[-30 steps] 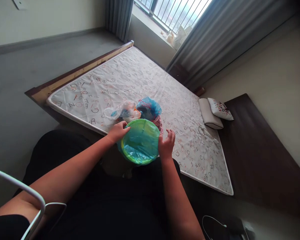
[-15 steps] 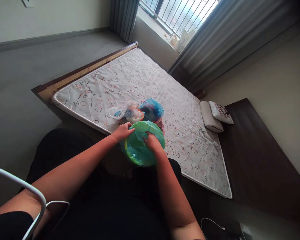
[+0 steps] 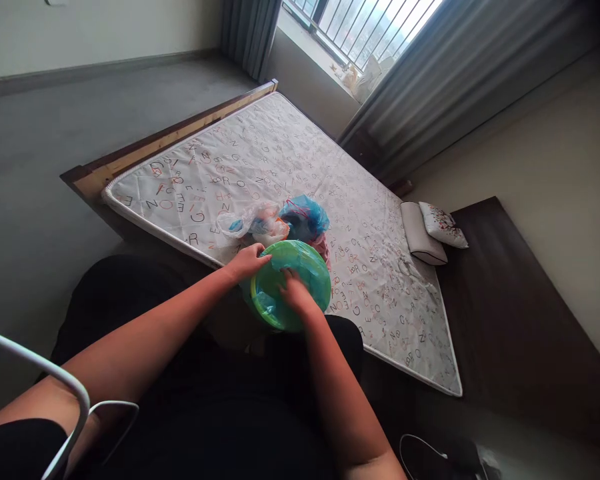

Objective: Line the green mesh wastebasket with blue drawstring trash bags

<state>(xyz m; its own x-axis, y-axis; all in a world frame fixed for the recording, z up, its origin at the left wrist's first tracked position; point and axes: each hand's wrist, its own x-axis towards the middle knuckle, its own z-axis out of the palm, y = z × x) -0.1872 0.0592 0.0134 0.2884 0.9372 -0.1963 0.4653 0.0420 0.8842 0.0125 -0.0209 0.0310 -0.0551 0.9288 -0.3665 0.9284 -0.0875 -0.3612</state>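
Note:
A round green bin (image 3: 260, 319) is lined with a thin blue-green plastic bag (image 3: 312, 275), and its open top faces me. My left hand (image 3: 247, 262) is closed on the upper left of the rim, thumb over the edge. Inside the opening, my right hand (image 3: 296, 293) reaches down against the bag with its fingers partly apart; their tips are hard to make out. Just beyond the bin, a blue plastic bag (image 3: 307, 217), a clear and orange plastic bag (image 3: 270, 229) and a pink cloth-like item (image 3: 321, 245) lie on the mattress.
The letter-printed mattress (image 3: 260, 153) rests on a wooden bed frame (image 3: 170, 133). At the right are a beige pillow (image 3: 423, 233) and a patterned cushion (image 3: 443, 225). A white cable (image 3: 40, 360) crosses near my left arm. Grey curtains (image 3: 460, 80) flank the window.
My right hand has shifted slightly left and lower within the bin, pushing at the bag lining. My left hand keeps its hold on the rim.

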